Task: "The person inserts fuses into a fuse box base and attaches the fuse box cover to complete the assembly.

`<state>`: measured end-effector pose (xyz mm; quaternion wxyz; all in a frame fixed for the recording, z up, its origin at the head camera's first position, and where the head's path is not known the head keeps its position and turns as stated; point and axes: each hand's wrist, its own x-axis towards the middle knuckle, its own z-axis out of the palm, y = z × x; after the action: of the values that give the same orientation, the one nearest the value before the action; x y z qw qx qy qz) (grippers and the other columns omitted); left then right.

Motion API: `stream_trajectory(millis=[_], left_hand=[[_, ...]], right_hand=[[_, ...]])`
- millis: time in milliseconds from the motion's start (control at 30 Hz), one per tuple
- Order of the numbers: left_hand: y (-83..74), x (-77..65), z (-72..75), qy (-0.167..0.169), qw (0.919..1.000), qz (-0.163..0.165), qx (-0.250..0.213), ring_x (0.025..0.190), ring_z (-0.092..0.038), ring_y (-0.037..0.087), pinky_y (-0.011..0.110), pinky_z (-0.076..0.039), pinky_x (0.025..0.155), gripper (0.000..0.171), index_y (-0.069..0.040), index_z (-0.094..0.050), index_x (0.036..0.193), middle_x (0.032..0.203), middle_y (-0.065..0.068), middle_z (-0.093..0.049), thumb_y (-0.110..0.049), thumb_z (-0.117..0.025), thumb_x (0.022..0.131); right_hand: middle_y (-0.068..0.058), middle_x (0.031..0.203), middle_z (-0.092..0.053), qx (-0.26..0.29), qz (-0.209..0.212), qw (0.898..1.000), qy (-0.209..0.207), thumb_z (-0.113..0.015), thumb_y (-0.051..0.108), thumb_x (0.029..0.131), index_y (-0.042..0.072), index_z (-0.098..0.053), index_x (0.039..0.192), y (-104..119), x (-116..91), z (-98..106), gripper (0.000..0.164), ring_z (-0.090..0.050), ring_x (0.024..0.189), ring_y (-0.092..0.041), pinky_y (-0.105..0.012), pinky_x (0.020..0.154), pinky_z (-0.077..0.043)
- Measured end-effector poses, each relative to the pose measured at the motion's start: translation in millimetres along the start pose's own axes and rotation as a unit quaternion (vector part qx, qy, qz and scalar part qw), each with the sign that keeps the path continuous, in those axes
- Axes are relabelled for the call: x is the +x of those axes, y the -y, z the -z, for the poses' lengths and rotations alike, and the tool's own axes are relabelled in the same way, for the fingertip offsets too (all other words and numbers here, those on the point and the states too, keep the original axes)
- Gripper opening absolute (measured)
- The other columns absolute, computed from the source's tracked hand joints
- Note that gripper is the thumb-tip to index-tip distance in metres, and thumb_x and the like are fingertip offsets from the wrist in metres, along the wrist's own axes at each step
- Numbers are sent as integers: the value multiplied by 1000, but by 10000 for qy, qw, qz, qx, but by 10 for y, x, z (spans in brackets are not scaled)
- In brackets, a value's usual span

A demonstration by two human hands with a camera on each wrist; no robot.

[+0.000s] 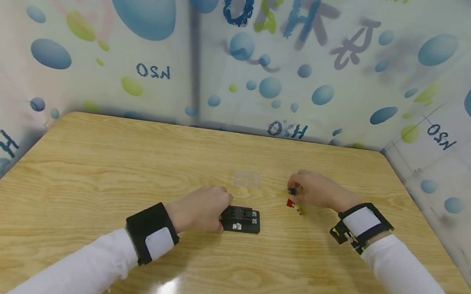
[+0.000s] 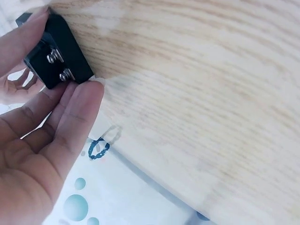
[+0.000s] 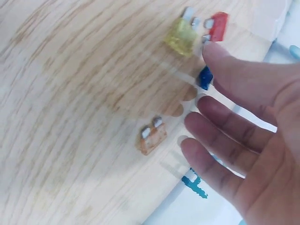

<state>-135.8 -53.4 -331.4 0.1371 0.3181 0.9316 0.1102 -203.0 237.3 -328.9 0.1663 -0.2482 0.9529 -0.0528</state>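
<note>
the left hand (image 1: 202, 207) grips a black block (image 1: 243, 227) by its left end, at about the middle of the bench (image 1: 107, 165); its fingers (image 2: 77, 115) are bent in on one side of the block with the thumb (image 2: 21, 44) on the other, so the gap between them is only as wide as the block. silver screws (image 1: 236, 226) show on the block, and its right end sticks out past the hand. the right hand (image 1: 316, 190) is off to the right and a little farther from the person, with a small blue fuse (image 3: 205, 77) pinched at the tip of its thumb; the forefinger is mostly hidden behind the thumb, and the other three fingers reach out loosely, slightly bent and apart. a red fuse (image 1: 290, 203) and a yellow fuse (image 1: 300, 211) lie near each other on the bench, just on the near side of the right hand, and an orange fuse (image 3: 153, 139) shows on the wood well apart from those two in the right wrist view. a flat clear piece of plastic (image 1: 246, 179) lies beyond the block, between the two hands. both wrists wear black bands (image 1: 147, 236) over white sleeves (image 1: 84, 261), and behind the bench hangs a pale sheet (image 1: 156, 100) with blue and green bubbles.
</note>
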Motion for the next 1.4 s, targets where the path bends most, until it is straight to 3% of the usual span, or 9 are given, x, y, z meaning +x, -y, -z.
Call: stream_trajectory(millis=[233, 567, 967, 1400], left_hand=[[-8, 19, 18, 72, 10000, 44, -38, 83, -62, 15, 31, -55, 77, 47, 0, -68, 108, 99, 10, -69, -20, -89, 71], [15, 15, -21, -186, 9991, 39, -388, 81, -60, 13, 30, -54, 76, 45, 1, -70, 103, 97, 9, -70, -18, -90, 67], [84, -41, -44, -286, 9968, 58, -739, 85, -60, 15, 35, -54, 81, 48, 1, -69, 106, 101, 10, -68, -17, -90, 67], [125, -57, -103, -497, 9858, 284, -1577, 87, -57, 17, 40, -51, 84, 45, -1, -70, 100, 97, 7, -64, -16, -91, 63]], right_hand=[[-4, 93, -62, 140, 75, 9999, -32, -73, 6, 86, 9, -66, 96, -76, 72, -9, 13, -54, 81, -17, -37, 77, -49], [-3, 88, -64, 525, -18, 9986, -16, -71, 0, 85, 9, -63, 92, -121, 114, -8, 14, -55, 80, -16, -35, 76, -49], [-6, 86, -55, 681, 467, 9959, -367, -69, -4, 85, 7, -55, 82, -120, 133, -101, 17, -47, 79, -18, -32, 73, -43], [-10, 91, -62, 1168, -40, 9928, -267, -64, -1, 91, 4, -56, 91, -138, 68, -123, 9, -52, 79, -19, -30, 70, -45]])
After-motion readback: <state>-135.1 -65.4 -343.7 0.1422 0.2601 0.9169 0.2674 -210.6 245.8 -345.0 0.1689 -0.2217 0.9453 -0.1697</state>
